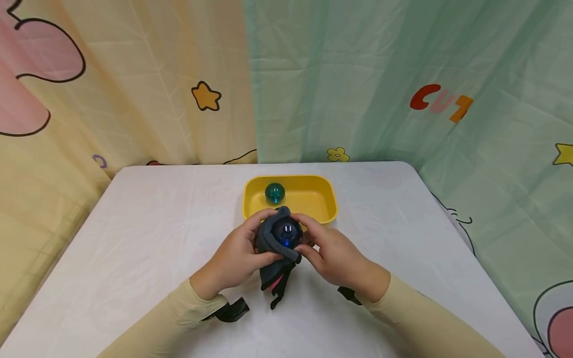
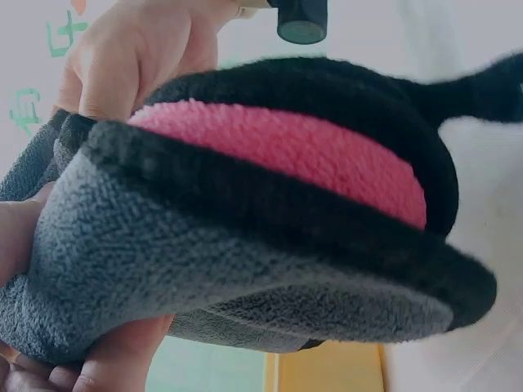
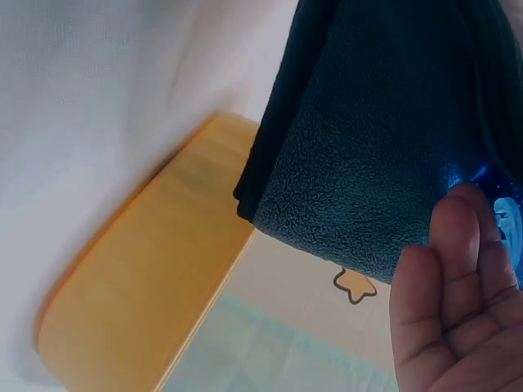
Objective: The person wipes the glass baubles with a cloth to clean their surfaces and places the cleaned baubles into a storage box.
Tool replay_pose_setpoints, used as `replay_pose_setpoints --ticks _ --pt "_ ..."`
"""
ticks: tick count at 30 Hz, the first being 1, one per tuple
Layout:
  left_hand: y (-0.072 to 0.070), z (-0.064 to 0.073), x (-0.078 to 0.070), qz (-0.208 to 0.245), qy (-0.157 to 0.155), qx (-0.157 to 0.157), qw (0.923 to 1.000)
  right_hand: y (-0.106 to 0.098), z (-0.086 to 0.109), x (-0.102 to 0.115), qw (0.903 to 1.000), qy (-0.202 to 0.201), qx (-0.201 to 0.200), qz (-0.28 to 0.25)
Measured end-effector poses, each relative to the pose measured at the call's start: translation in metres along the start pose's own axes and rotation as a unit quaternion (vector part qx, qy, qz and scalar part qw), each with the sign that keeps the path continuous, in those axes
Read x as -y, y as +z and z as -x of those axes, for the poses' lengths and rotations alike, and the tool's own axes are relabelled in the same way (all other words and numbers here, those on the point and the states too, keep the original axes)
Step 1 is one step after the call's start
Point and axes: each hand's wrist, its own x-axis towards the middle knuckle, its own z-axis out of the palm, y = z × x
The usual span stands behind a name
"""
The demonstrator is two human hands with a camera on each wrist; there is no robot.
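Note:
In front of the yellow tray, a shiny see-through blue ball (image 1: 287,232) is cupped in a folded grey fleece cloth (image 1: 268,239) with black edging. A pink layer (image 2: 286,151) shows between the cloth's black borders in the left wrist view, and its lower end hangs toward the person. My left hand (image 1: 235,256) grips the cloth from the left, thumb across its front fold. From the other side my right hand (image 1: 333,248) holds the ball, fingers curled at its far right and thumb near the cloth's edge. In the right wrist view the fingertips (image 3: 458,220) lie against the ball.
Just beyond the hands, a yellow tray (image 1: 329,199) stands on the white table (image 1: 179,209). A green see-through ball (image 1: 275,193) lies in its left part. Printed curtains (image 1: 358,89) hang behind the table. Black straps (image 1: 233,311) show near both wrists.

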Motion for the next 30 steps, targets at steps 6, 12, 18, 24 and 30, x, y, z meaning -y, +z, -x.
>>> replay_pose_setpoints --ticks 6,12,18,24,30 --pt "0.0005 0.0007 -0.005 -0.012 0.008 0.002 0.9999 -0.0049 -0.001 0.0038 0.9964 0.047 0.031 -0.064" --pt "0.0004 0.0012 -0.008 -0.028 0.01 0.003 0.9995 -0.0051 0.0003 0.0069 0.9866 0.084 0.044 -0.133" --pt "-0.0001 0.0032 -0.0078 -0.037 0.014 0.01 0.9992 -0.0023 0.0011 0.0083 0.9833 0.099 0.053 -0.143" --pt "0.0 0.0042 -0.0059 -0.043 0.02 0.011 0.9988 -0.001 0.002 0.0085 0.9837 0.103 0.053 -0.138" --pt "0.0004 0.005 -0.0053 -0.043 0.016 0.012 0.9989 -0.0006 0.0025 0.0102 0.9825 0.109 0.058 -0.14"
